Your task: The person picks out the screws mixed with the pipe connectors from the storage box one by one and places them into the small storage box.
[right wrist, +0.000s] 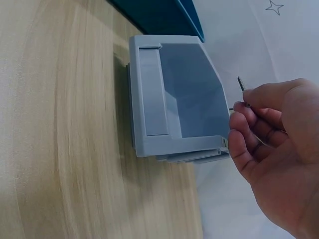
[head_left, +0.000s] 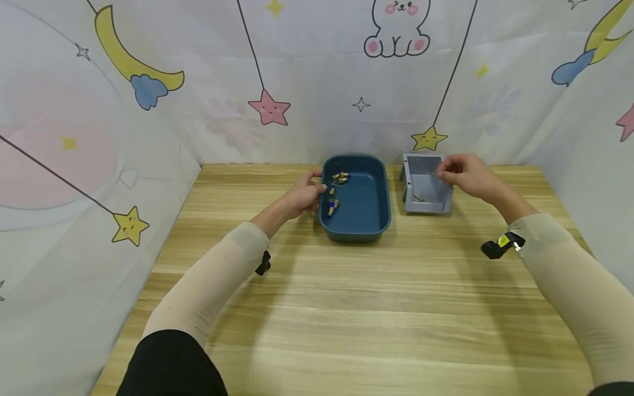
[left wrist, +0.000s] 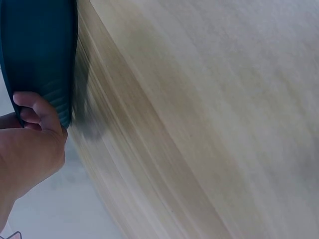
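Observation:
My left hand grips the left rim of a dark teal plastic tray, thumb at the rim and fingers against the outer wall. Along the tray's left side lie several brass fittings with blue parts and some thin screws. My right hand pinches a small threaded screw between thumb and fingertips, above the right rear side of a grey open-front bin. A second thin metal bit shows by the fingertips. A few screws lie on the bin's floor near its front.
The tray and bin stand side by side at the back of a wooden table, with a narrow gap between them. Right behind them hangs a white printed cloth, which also closes off the left and right sides.

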`<act>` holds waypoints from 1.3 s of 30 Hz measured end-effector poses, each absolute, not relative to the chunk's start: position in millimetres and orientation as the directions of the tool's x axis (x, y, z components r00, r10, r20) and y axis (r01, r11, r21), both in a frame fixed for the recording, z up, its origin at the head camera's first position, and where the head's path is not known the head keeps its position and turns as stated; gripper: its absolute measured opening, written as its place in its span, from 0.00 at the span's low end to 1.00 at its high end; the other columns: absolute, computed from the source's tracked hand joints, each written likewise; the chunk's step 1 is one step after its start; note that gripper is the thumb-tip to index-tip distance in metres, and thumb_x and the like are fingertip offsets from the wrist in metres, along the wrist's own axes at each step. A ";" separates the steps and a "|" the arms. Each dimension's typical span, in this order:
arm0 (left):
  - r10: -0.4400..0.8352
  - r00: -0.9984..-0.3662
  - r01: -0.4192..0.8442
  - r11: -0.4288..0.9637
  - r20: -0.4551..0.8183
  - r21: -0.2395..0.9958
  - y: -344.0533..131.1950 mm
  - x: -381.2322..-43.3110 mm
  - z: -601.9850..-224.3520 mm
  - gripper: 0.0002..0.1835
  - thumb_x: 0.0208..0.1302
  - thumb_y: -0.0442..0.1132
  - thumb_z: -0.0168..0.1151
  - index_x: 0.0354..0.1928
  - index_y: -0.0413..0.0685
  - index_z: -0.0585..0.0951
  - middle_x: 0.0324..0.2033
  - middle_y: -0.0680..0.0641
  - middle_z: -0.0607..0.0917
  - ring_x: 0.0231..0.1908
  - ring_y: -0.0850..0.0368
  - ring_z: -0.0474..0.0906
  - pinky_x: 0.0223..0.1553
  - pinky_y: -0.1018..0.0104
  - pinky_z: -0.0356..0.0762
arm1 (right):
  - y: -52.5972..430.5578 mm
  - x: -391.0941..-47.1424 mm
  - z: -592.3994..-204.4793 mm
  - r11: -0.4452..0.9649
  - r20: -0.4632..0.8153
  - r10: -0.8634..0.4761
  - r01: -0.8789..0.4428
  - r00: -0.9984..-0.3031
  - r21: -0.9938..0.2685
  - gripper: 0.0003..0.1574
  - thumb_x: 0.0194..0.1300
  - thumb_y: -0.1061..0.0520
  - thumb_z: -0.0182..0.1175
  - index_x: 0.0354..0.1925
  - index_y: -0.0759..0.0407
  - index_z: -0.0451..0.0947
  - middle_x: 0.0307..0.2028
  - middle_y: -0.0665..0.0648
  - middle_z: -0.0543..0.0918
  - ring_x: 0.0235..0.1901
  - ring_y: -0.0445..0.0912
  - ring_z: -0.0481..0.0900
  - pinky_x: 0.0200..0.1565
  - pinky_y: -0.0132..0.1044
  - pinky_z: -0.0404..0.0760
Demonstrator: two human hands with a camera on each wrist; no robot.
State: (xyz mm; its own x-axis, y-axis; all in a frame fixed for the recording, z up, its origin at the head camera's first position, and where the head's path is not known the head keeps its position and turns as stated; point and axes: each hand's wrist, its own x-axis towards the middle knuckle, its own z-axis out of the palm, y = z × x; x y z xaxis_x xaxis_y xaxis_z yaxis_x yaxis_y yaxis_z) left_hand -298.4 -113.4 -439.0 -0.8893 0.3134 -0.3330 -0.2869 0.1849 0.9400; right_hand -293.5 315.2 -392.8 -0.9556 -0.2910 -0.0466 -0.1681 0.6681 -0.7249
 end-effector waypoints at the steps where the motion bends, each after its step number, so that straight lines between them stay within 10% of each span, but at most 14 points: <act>1: 0.315 -0.889 -0.286 0.183 -0.332 0.941 -113.3 -298.4 -439.0 0.27 0.85 0.37 0.50 0.80 0.50 0.60 0.57 0.33 0.76 0.33 0.52 0.77 0.30 0.62 0.74 | 315.3 -293.3 -393.3 0.669 -0.048 -0.290 -0.167 -0.956 -0.724 0.14 0.82 0.57 0.58 0.51 0.69 0.79 0.41 0.64 0.81 0.38 0.53 0.77 0.35 0.35 0.78; 39: 0.315 -0.892 -0.275 0.195 -0.326 0.941 -113.6 -299.4 -441.1 0.26 0.85 0.37 0.49 0.79 0.49 0.60 0.56 0.33 0.75 0.34 0.51 0.77 0.31 0.61 0.74 | 306.1 -294.8 -396.9 0.648 -0.033 -0.284 -0.167 -0.958 -0.743 0.14 0.80 0.57 0.58 0.51 0.69 0.79 0.42 0.59 0.80 0.38 0.46 0.75 0.38 0.36 0.77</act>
State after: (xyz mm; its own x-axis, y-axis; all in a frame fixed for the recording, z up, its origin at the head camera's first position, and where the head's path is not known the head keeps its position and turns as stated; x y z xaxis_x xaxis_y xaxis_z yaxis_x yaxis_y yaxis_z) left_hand -299.4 -113.6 -441.1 -0.8916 0.3146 -0.3256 -0.2748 0.1955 0.9414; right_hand -294.8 306.1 -396.9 -0.9583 -0.2840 -0.0327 -0.1668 0.6482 -0.7430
